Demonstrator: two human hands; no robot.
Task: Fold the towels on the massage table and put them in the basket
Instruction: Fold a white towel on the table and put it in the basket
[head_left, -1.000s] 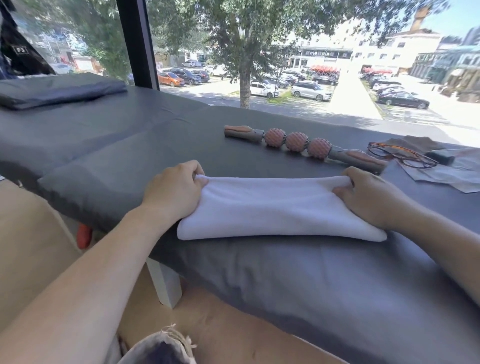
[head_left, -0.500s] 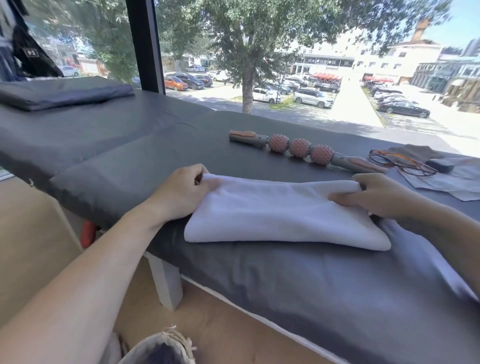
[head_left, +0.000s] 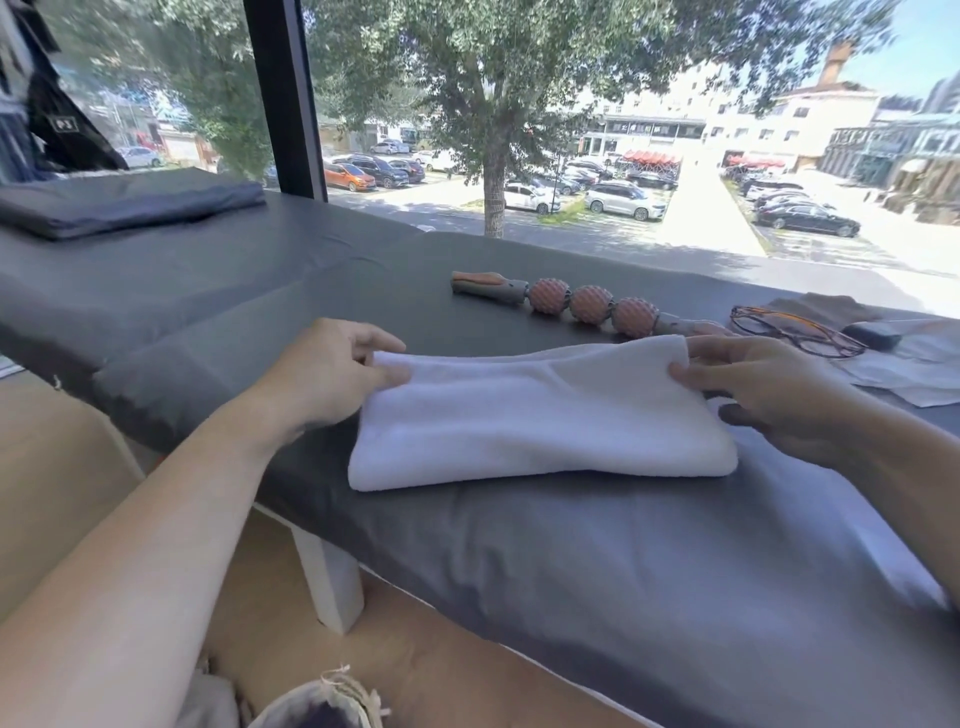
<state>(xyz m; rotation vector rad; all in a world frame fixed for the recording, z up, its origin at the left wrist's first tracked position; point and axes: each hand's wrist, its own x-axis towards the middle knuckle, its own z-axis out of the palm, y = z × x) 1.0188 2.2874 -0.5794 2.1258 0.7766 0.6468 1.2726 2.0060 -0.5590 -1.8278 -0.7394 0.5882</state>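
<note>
The soft white folded towel (head_left: 540, 415) lies on the grey padded massage table (head_left: 597, 561), near the front edge, in the middle of the view. Its far left corner is pinched by the left hand (head_left: 332, 374), thumb on top, at about 9 o'clock from the towel's middle. Its far right corner, at about 2 o'clock, is held by the right hand (head_left: 769, 389), and that corner is lifted a little off the table.

The next fold is likely being started. To do it well, both corners should be lifted together and laid over evenly, so the edges line up. The fold should then be pressed flat.

The pink and grey bumpy massage roller stick (head_left: 582, 304) lies just behind the towel at 12 o'clock and should not be knocked. A woven basket with a frayed rim (head_left: 322, 701) may be seen at 7 o'clock, on the floor.
</note>
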